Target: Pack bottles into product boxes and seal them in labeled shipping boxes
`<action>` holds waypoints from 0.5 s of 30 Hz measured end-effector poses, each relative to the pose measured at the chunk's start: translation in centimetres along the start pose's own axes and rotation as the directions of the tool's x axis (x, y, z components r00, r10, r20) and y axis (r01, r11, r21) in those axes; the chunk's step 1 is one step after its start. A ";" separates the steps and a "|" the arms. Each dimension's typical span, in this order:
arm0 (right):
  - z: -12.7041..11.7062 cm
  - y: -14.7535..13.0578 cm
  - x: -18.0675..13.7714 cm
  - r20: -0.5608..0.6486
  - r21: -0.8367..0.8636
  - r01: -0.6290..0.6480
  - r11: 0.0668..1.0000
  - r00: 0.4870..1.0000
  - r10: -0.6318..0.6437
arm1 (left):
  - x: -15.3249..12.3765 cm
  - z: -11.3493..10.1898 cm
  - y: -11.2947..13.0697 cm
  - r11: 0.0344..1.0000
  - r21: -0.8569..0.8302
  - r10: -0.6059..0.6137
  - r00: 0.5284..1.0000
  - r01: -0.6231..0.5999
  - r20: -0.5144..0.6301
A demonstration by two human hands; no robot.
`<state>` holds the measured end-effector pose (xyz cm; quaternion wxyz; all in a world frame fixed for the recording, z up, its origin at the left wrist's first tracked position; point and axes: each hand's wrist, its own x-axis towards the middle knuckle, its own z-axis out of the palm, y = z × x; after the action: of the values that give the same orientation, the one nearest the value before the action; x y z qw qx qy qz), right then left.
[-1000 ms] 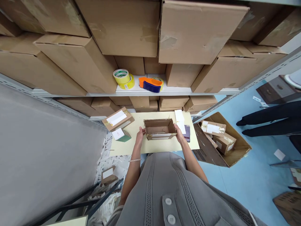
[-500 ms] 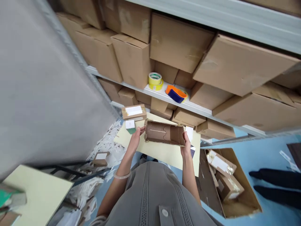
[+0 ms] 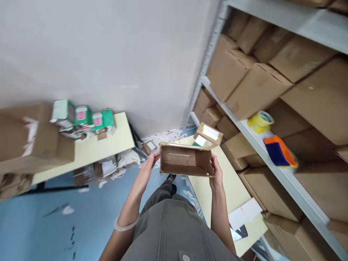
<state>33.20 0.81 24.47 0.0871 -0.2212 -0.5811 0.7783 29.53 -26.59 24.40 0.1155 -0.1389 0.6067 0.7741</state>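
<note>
An open cardboard box (image 3: 178,161) is held level in front of me, its bare brown inside and slotted bottom facing up. My left hand (image 3: 148,166) grips its left end, and my right hand (image 3: 216,171) grips its right end with the fingers bent over the edge. Beyond the box, a taped carton (image 3: 208,133) with a white label lies on the pale yellow table (image 3: 225,177). A white-topped green box (image 3: 200,140) next to it is partly hidden by the held box.
On the left, another pale table (image 3: 108,148) bears several green-and-pink boxes (image 3: 83,115) and a large open carton (image 3: 35,134). Metal shelves (image 3: 266,145) with brown cartons, yellow tape rolls (image 3: 259,121) and an orange-and-blue object (image 3: 280,151) stand right. Paper scraps (image 3: 126,158) lie about the floor.
My view and body have turned left, bringing the left table with green boxes into view and moving the shelves rightward. Both hands still hold the open cardboard box.
</note>
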 end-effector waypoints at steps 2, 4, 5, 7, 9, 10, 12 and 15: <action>3.4 0.9 0.9 0.157 -0.045 -0.056 0.997 0.986 0.063 | -1.6 -3.8 -0.7 0.997 -0.067 -0.047 0.989 0.038 -0.142; 6.8 2.0 1.3 0.291 -0.084 -0.111 0.990 0.948 0.131 | -3.3 -6.9 -1.0 0.992 -0.118 -0.083 0.964 0.054 -0.254; 8.5 2.5 1.4 0.348 -0.100 -0.133 0.986 0.924 0.160 | -4.2 -8.3 -1.0 0.989 -0.138 -0.089 0.948 0.048 -0.304; 11.8 3.7 1.1 0.442 -0.130 -0.163 0.978 0.874 0.204 | -5.6 -10.8 -0.8 0.985 -0.171 -0.085 0.914 0.017 -0.397; 15.1 4.9 0.6 0.516 -0.156 -0.177 0.972 0.824 0.233 | -6.5 -13.2 -0.6 0.980 -0.197 -0.082 0.870 -0.018 -0.487; 16.8 5.6 0.3 0.551 -0.168 -0.182 0.969 0.798 0.245 | -6.7 -14.5 -0.7 0.978 -0.207 -0.086 0.847 -0.029 -0.525; 20.1 7.1 -0.4 0.610 -0.190 -0.189 0.963 0.746 0.267 | -6.4 -17.3 -1.1 0.974 -0.223 -0.105 0.801 -0.037 -0.590; 25.3 10.2 -1.2 0.658 -0.227 -0.195 0.954 0.692 0.298 | -4.5 -22.3 -2.4 0.972 -0.231 -0.126 0.747 -0.038 -0.653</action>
<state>24.22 -24.75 20.91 -0.2546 -0.0001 -0.5897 0.7664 36.19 -47.72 18.80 -0.1059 -0.4311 0.5112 0.7359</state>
